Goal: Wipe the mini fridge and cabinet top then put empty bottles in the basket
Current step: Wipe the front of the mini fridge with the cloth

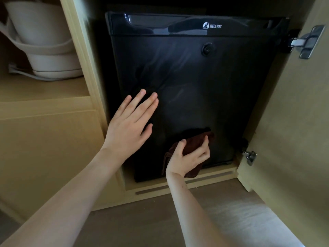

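Inside cabinet, black mini fridge, left hand flat on it, right hand gripping cloth.

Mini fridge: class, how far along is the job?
Done: nothing visibly finished. In hand: right hand grips a brown cloth low on the mini fridge door; left hand lies flat against it. Left: cabinet top, then bottles; no bottles or basket in view.

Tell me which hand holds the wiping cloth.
The right hand, gripping the dark brown cloth low on the mini fridge door; the left hand lies flat against the door, holding nothing.
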`<act>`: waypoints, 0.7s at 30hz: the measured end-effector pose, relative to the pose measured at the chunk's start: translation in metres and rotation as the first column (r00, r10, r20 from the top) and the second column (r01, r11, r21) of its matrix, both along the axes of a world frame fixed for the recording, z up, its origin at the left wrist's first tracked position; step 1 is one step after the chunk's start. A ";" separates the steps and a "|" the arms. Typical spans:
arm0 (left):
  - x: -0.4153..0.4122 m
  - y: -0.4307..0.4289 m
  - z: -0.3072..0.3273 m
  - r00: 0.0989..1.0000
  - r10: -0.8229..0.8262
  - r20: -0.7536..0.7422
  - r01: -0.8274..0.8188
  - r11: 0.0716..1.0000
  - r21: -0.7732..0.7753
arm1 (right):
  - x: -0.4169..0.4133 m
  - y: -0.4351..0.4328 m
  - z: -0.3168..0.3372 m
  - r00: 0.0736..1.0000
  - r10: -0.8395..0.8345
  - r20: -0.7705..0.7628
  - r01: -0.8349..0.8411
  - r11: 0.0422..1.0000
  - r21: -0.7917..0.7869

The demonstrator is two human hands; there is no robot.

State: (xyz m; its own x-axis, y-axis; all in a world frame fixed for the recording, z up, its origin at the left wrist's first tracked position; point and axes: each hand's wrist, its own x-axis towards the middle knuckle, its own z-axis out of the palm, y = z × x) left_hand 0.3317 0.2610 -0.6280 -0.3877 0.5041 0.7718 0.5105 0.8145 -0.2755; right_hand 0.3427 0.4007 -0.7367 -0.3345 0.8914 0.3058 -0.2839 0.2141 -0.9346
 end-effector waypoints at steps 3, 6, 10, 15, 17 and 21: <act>0.002 0.000 0.001 1.000 -0.001 0.013 0.001 1.000 -0.006 | 0.005 -0.001 0.008 0.998 0.015 -0.065 -0.019 0.997 -0.068; 0.002 -0.003 0.003 1.000 0.000 0.019 0.001 0.999 -0.037 | 0.002 -0.014 0.036 0.992 -0.024 -0.124 -0.011 0.962 -0.271; 0.000 -0.008 0.004 1.000 -0.009 0.012 0.009 0.998 -0.064 | 0.002 -0.034 0.073 0.960 0.000 -0.280 -0.054 0.981 -0.188; -0.003 -0.017 -0.004 1.000 0.002 -0.003 -0.002 0.998 -0.063 | -0.008 -0.026 0.068 0.951 0.110 -0.288 -0.042 0.971 0.234; -0.004 -0.017 -0.008 1.000 0.011 -0.019 -0.012 0.998 -0.057 | -0.018 -0.007 0.043 0.976 0.041 -0.215 0.059 0.898 0.437; -0.006 -0.016 -0.010 0.999 0.016 -0.037 -0.018 0.999 -0.049 | -0.022 -0.003 -0.002 0.992 -0.051 -0.112 0.090 0.920 0.382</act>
